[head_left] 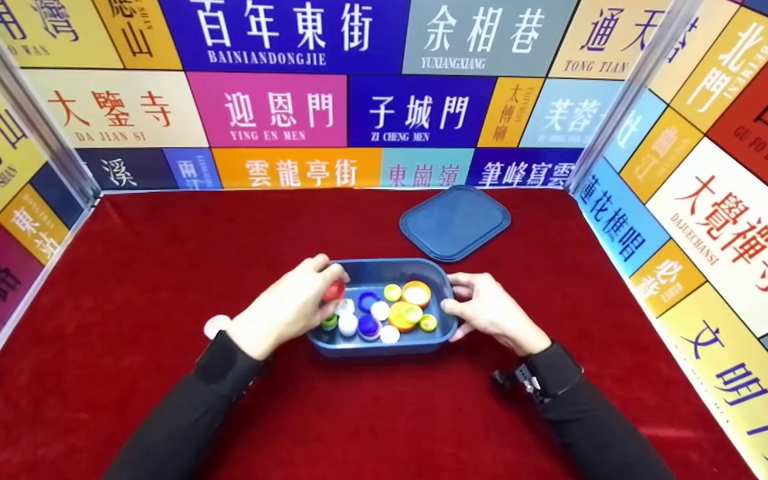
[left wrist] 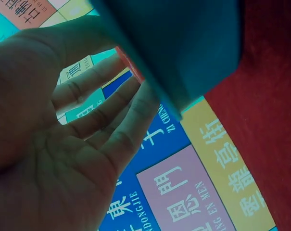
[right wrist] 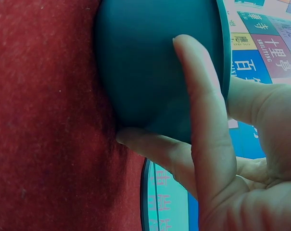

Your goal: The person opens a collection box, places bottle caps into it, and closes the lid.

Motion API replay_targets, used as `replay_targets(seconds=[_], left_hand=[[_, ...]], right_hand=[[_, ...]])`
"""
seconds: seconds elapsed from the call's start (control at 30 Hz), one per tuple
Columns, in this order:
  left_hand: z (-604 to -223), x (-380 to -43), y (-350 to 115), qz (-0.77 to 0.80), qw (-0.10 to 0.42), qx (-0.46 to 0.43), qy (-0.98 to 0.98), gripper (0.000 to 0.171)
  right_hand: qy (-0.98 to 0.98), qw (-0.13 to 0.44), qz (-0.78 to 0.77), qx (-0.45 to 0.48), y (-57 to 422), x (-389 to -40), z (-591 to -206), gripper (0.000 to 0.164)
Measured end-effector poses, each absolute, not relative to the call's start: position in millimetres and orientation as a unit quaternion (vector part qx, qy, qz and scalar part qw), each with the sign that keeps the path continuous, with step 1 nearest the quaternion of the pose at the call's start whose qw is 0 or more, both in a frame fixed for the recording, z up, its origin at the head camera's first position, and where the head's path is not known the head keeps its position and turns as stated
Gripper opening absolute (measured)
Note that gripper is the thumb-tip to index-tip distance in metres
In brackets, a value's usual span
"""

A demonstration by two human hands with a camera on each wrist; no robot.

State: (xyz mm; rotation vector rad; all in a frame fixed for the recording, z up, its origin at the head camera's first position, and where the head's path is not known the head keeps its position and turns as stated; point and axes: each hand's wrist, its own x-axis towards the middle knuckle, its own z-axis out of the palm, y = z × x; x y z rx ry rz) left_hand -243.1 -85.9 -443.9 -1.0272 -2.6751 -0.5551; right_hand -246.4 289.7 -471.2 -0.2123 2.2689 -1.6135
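A dark blue plastic box [head_left: 374, 348] stands on the red cloth with several coloured bottle caps in it: white, blue, orange, yellow and green. My left hand [head_left: 294, 303] reaches over the box's left end and pinches a red cap [head_left: 335, 291] just above the other caps. In the left wrist view, a strip of the red cap [left wrist: 130, 64] shows at my fingertips beside the box wall. My right hand [head_left: 491, 310] grips the box's right end, thumb at the rim and fingers against the outer wall [right wrist: 145, 72].
A dark blue lid [head_left: 455, 223] lies flat behind the box, toward the back right. One white cap [head_left: 217, 326] lies on the red cloth [head_left: 157, 267] left of the box, beside my left wrist. Printed panels [head_left: 267, 110] enclose the back and sides.
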Motion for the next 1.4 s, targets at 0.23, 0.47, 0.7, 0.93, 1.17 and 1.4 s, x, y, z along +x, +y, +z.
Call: replay_targets(seconds=[0.23, 0.47, 0.7, 0.93, 1.17, 1.4], left_hand=[[-447.6, -241.3, -85.0, -0.171, 0.106, -0.35, -0.915, 0.036], [-446.9, -239.6, -86.2, -0.167, 0.119, -0.353, -0.913, 0.034], [-446.5, -238.4, -89.1, -0.166, 0.132, -0.355, -0.911, 0.035], [-438.4, -237.1, -92.3, -0.16, 0.126, -0.336, -0.919, 0.039], [-430.3, -239.1, -103.1, -0.173, 0.116, -0.307, -0.929, 0.044], [-429.1, -243.4, -122.1, -0.184, 0.124, -0.279, -0.934, 0.041]], right_hand=[[0.805, 0.174, -0.562, -0.07, 289.6, -245.7, -470.9, 0.058], [0.806, 0.175, -0.561, -0.071, 288.6, -246.8, -470.6, 0.059], [0.809, 0.171, -0.558, -0.077, 288.1, -248.0, -471.6, 0.06], [0.808, 0.17, -0.559, -0.075, 289.4, -248.8, -472.1, 0.059], [0.809, 0.17, -0.558, -0.074, 289.0, -248.8, -470.1, 0.058], [0.807, 0.172, -0.561, -0.07, 288.8, -247.8, -470.8, 0.058]])
